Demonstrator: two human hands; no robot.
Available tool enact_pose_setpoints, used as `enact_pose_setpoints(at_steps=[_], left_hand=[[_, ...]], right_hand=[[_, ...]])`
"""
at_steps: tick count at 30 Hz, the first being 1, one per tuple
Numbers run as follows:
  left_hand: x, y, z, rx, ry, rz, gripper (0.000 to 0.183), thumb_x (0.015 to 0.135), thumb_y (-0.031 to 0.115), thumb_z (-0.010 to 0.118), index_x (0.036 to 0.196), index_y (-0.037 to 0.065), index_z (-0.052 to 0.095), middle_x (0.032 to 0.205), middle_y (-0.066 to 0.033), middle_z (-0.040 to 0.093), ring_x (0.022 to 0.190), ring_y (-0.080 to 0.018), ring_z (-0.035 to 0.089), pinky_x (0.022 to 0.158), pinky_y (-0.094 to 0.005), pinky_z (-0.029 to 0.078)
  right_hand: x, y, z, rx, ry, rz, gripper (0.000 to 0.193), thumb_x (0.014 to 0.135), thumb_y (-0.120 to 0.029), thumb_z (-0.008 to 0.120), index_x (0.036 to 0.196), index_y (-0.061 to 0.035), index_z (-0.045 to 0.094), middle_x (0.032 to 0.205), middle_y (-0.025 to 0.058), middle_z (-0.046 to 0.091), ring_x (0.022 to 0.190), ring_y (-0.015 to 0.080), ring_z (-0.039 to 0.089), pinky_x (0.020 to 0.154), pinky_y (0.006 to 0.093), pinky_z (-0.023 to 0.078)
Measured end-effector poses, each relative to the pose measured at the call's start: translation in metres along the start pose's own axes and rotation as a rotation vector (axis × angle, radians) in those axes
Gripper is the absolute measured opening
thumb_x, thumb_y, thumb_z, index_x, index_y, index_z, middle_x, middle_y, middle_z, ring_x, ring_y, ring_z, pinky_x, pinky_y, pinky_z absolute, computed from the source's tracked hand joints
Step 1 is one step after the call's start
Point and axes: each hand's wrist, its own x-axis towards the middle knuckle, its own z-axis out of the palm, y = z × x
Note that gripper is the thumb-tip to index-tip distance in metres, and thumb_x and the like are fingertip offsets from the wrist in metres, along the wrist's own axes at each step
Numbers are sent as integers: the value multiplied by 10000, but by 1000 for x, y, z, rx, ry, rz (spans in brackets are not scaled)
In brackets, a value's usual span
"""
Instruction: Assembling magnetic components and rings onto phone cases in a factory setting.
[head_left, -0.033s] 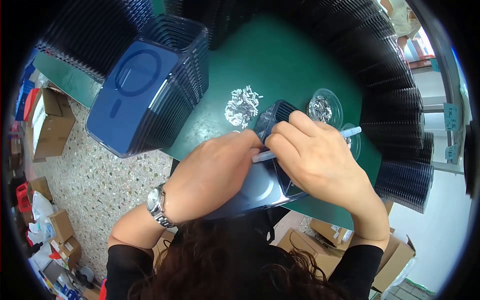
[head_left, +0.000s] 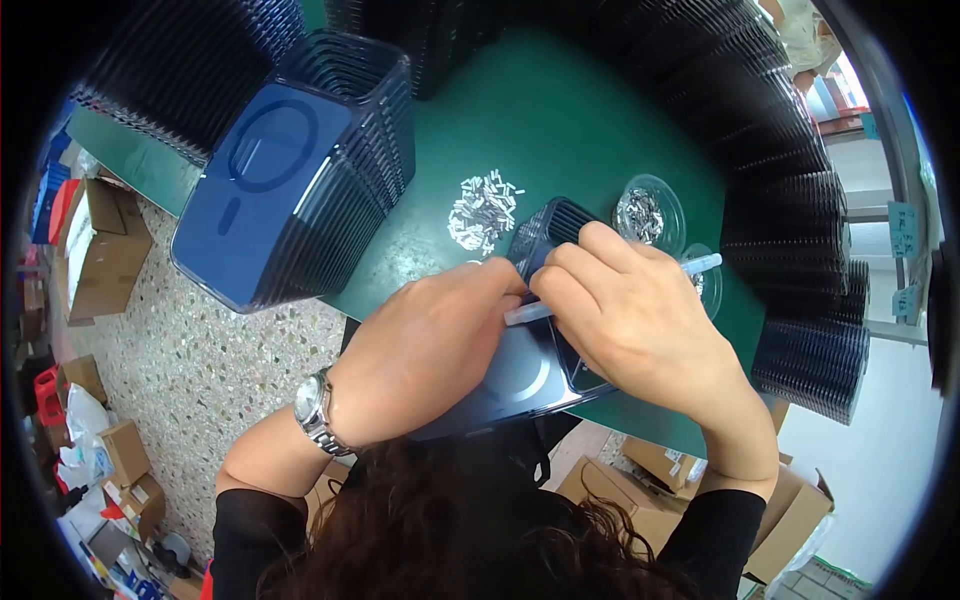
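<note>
Both my hands meet over a dark blue, translucent phone case (head_left: 515,378) that has a pale ring on its back and lies tilted at the table's near edge. My left hand (head_left: 430,345), a watch on its wrist, is closed at the case's edge; its fingertips are mostly hidden. In my right hand (head_left: 635,320) a pale blue, translucent pen-like stick (head_left: 700,265) runs across under the fingers, one end by my left fingertips. Just beyond my fingers stands a small stack of dark cases (head_left: 560,220). Past it lies a heap of small silvery-white pieces (head_left: 485,212).
A tall stack of blue phone cases (head_left: 290,190) stands at the left. Long rows of stacked dark cases (head_left: 790,240) line the green table's (head_left: 570,110) far and right sides. Right of my hands are round clear dishes (head_left: 650,215) holding small silver parts. Cardboard boxes (head_left: 105,250) stand on the floor.
</note>
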Motion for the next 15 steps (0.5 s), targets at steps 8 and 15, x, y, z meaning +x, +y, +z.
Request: enact_pose_setpoints(at_steps=[8,15], left_hand=[[9,11,7,-30,-87,8,78,1003,37,605,1029,2,669,868,-204,697,815,-402,692,725,-419,532],[21,12,13,-27,-127,56,108,1011,56,614,1076,17,690,893,-200,716,827,-384,709,733,-410,538]], right_hand=[[-26,21,-1,296,40,93,160,825,-91,777,880,-31,640,816,93,622,831,304,616,685,439,521],[-35,31,4,369,-21,150,161,860,-121,757,938,-32,648,816,120,633,855,334,639,725,468,525]])
